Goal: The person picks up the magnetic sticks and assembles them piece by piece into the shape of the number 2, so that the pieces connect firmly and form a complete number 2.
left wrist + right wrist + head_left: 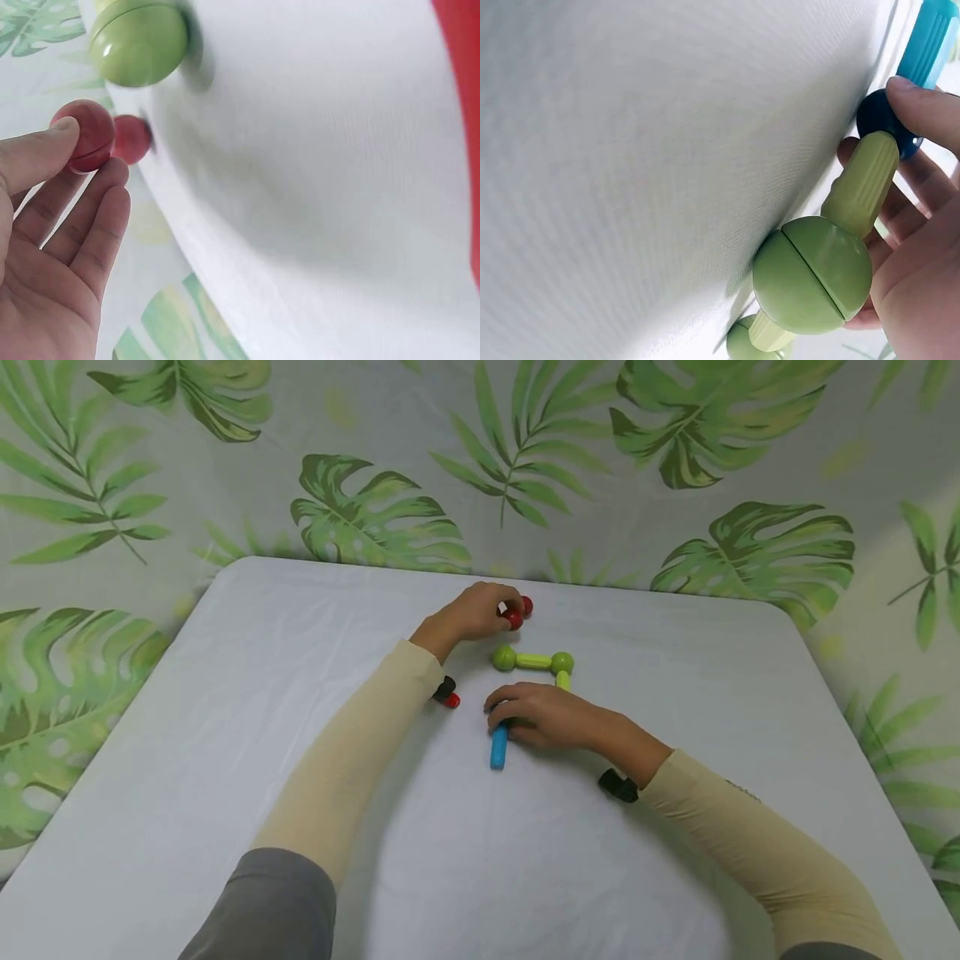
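Observation:
My left hand (480, 610) pinches a red ball (94, 135) between thumb and fingers near the far edge of the table. Just beyond it, a second red ball (527, 605) sits close by. Lower down, my right hand (551, 714) holds a dark blue ball (877, 118) with its thumb on top. From that ball run a blue rod (498, 750) and a yellow-green rod (862, 180), which leads to a green ball (810, 274). Further along this chain come another yellow-green rod (534, 662) and an end green ball (504, 657). In the head view my right fingers mostly hide the dark blue ball.
A small red piece (452, 700) shows beside the black camera (446, 686) on my left wrist. Another black camera (618, 785) hangs under my right wrist. White cloth (570, 860) covers the table, and a leaf-patterned sheet (540, 410) stands behind it.

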The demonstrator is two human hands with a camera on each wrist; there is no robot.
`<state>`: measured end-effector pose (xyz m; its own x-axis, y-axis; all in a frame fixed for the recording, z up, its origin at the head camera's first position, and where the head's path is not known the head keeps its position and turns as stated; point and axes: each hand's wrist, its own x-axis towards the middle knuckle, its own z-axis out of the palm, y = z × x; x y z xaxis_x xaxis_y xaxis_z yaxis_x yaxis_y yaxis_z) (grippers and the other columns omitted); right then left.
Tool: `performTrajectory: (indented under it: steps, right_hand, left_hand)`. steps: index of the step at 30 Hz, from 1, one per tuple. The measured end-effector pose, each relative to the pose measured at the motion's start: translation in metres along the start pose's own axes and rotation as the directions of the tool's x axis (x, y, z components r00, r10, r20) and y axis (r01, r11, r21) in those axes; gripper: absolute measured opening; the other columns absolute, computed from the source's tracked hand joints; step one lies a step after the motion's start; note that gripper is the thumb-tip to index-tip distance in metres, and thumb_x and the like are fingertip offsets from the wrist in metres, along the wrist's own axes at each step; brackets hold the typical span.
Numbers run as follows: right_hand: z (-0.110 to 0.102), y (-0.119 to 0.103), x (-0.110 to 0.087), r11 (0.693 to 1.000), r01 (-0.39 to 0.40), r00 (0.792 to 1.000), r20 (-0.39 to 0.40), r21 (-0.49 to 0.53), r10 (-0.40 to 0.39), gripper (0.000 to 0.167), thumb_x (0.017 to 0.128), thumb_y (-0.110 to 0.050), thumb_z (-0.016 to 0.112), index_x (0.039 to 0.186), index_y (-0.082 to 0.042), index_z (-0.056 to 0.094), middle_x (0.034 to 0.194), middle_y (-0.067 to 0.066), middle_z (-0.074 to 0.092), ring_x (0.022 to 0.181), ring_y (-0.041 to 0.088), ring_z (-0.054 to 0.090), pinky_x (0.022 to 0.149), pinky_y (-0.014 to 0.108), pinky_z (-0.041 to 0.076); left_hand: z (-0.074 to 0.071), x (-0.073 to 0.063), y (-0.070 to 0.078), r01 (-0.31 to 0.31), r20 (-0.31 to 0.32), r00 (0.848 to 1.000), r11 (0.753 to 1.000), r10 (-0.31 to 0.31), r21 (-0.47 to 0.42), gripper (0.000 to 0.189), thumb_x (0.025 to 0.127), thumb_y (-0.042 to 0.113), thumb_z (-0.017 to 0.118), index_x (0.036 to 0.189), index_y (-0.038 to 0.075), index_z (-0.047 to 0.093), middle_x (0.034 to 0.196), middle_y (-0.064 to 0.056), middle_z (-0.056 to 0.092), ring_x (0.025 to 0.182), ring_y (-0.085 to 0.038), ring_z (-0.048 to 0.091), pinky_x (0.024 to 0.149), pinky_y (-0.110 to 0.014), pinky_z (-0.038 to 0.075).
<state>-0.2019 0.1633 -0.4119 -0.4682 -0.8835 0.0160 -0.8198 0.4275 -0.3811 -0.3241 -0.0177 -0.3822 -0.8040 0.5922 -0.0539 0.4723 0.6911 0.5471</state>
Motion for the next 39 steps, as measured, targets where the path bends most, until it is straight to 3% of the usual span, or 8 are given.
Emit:
performTrajectory:
  steps: [7,14,22,26,30,33,39]
  right_hand:
    - [-0.002,-0.001,0.0,1.0,-0.004,1.0,0.003,0.005,0.004,0.021,0.091,-0.01,0.071,0.111,-0.016,0.07,0.129,0.003,0.064,0.121,0.021,0.059,0.104,0.038,0.051]
    - [-0.002,-0.001,-0.001,1.0,-0.02,1.0,0.007,0.005,0.02,0.02,0.091,-0.009,0.071,0.11,-0.017,0.07,0.129,0.003,0.065,0.121,0.021,0.059,0.104,0.038,0.051]
    - [-0.003,-0.001,0.0,0.999,-0.028,0.999,0.017,0.018,0.028,0.021,0.091,-0.009,0.071,0.11,-0.017,0.07,0.13,0.003,0.064,0.122,0.021,0.059,0.105,0.039,0.05]
    - [-0.003,-0.001,0.0,0.999,-0.03,0.999,0.022,0.025,0.029,0.02,0.091,-0.01,0.07,0.11,-0.017,0.07,0.131,0.003,0.064,0.122,0.021,0.059,0.104,0.038,0.051]
    - [-0.002,-0.001,0.0,0.999,-0.019,1.0,0.015,0.028,0.018,0.02,0.091,-0.009,0.07,0.109,-0.017,0.07,0.13,0.004,0.064,0.121,0.021,0.059,0.104,0.038,0.051]
    - [-0.003,-0.002,0.0,1.0,-0.006,1.0,0.009,0.022,0.005,0.019,0.091,-0.009,0.07,0.109,-0.016,0.07,0.129,0.004,0.064,0.12,0.022,0.059,0.103,0.038,0.051]
    - [-0.002,-0.002,0.002,1.0,-0.019,1.0,0.012,0.017,0.019,0.018,0.091,-0.008,0.069,0.107,-0.016,0.07,0.129,0.003,0.065,0.12,0.021,0.06,0.103,0.038,0.051]
  left_hand:
    - [-0.009,-0.015,-0.006,-0.016,-0.032,0.999,1.0,0.016,0.005,0.032,0.096,0.011,0.062,0.128,0.009,0.063,0.127,-0.009,0.065,0.11,-0.023,0.061,0.098,-0.037,0.049]
    - [-0.006,-0.039,-0.015,-0.029,-0.055,0.998,1.0,0.029,-0.001,0.034,0.096,0.014,0.064,0.129,0.006,0.063,0.127,-0.009,0.065,0.109,-0.023,0.062,0.097,-0.036,0.05]
    - [-0.016,-0.098,-0.02,-0.152,-0.116,0.982,0.988,0.15,-0.003,0.032,0.093,0.008,0.067,0.124,0.003,0.063,0.124,-0.012,0.066,0.105,-0.026,0.066,0.097,-0.04,0.053]
    - [-0.014,-0.129,-0.025,-0.192,-0.136,0.972,0.981,0.19,-0.004,0.032,0.091,0.006,0.07,0.122,0.003,0.064,0.122,-0.01,0.066,0.105,-0.025,0.066,0.096,-0.039,0.055]
    - [-0.005,-0.157,-0.029,-0.255,-0.17,0.953,0.967,0.252,0.002,0.031,0.087,0.004,0.073,0.117,0.004,0.066,0.119,-0.008,0.067,0.104,-0.022,0.065,0.092,-0.038,0.056]
    - [0.005,-0.175,-0.026,-0.316,-0.202,0.928,0.949,0.312,0.012,0.031,0.085,0.003,0.075,0.115,0.006,0.068,0.116,-0.005,0.068,0.102,-0.018,0.066,0.088,-0.036,0.057]
    - [0.025,-0.197,-0.007,-0.428,-0.184,0.884,0.902,0.429,0.048,0.03,0.086,0.008,0.076,0.115,0.011,0.069,0.118,-0.003,0.069,0.111,-0.015,0.064,0.093,-0.032,0.056]
